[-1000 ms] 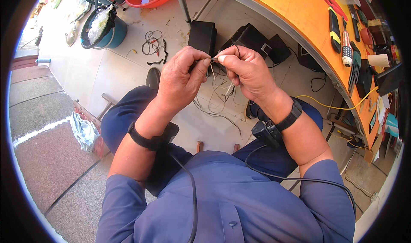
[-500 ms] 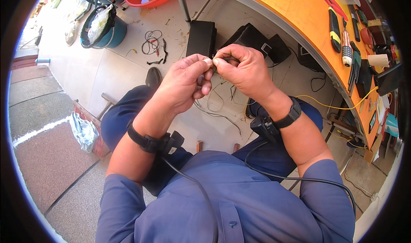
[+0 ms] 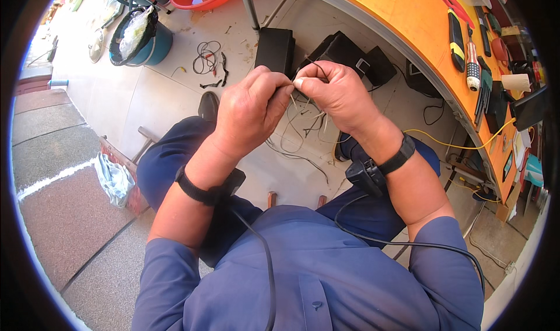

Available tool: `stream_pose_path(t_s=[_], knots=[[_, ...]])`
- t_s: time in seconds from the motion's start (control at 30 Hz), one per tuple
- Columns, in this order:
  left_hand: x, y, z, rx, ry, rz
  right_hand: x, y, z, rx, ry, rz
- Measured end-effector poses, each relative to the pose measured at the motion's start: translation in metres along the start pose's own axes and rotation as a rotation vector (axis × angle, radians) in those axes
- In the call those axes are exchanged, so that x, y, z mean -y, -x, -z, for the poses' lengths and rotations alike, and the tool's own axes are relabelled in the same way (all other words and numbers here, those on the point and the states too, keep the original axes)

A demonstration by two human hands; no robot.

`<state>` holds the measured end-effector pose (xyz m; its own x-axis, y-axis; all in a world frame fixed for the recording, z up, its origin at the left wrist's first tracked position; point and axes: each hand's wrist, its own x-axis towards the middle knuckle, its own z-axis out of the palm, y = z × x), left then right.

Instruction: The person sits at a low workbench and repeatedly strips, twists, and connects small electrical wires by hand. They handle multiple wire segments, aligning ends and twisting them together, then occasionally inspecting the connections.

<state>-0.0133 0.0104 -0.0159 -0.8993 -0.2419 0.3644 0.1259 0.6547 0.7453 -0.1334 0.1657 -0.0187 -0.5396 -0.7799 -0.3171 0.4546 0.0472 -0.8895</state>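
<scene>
My left hand (image 3: 248,112) and my right hand (image 3: 337,95) meet fingertip to fingertip in front of me, above the floor. Each is closed in a pinch on a thin cable. A dark loop of the cable (image 3: 320,68) arches over my right fingers. Pale thin wire ends (image 3: 321,121) dangle below that hand. What lies right between the fingertips is too small to make out. More grey cable (image 3: 300,155) hangs or lies beneath my hands. A strap with a black module (image 3: 366,176) sits on my right wrist, and a similar one on my left.
An orange worktable (image 3: 402,16) curves along the right, with a screwdriver (image 3: 472,68) and a yellow-black cutter (image 3: 456,39). Black boxes (image 3: 274,51) stand under it. On the floor are coiled wires (image 3: 205,60), a lined blue bucket (image 3: 157,48) and a red basin (image 3: 219,1).
My left hand has rolled over so its back faces up, its fingers now curled. My right hand has shifted only slightly. Pale wire ends now show below the hands.
</scene>
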Motion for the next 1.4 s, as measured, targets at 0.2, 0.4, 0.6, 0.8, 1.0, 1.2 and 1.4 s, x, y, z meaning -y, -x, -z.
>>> stream_pose_path(t_s=[0.2, 0.4, 0.6, 0.8, 1.0, 1.2, 1.4], knots=[[-0.006, 0.003, -0.003, 0.074, 1.438, 1.022, -0.003, 0.008, -0.009, -0.057, 0.47, 0.38], [-0.001, 0.007, -0.006, -0.008, 0.489, 0.373, 0.0, -0.002, 0.001, -0.066, -0.028, 0.119], [0.007, 0.002, -0.007, -0.104, -0.055, -0.129, -0.002, -0.002, 0.006, 0.009, -0.145, -0.024], [0.005, -0.002, -0.003, -0.069, -0.117, -0.15, -0.004, 0.0, 0.001, 0.016, -0.109, -0.034], [-0.006, 0.0, -0.004, 0.036, 0.55, 0.509, -0.004, 0.003, -0.006, -0.073, 0.355, 0.268], [-0.002, -0.002, 0.006, 0.164, 1.091, 0.899, -0.001, 0.006, -0.005, -0.14, 0.764, 0.648], [-0.001, 0.006, -0.005, 0.004, 0.474, 0.435, 0.0, 0.001, -0.001, -0.077, 0.232, 0.221]])
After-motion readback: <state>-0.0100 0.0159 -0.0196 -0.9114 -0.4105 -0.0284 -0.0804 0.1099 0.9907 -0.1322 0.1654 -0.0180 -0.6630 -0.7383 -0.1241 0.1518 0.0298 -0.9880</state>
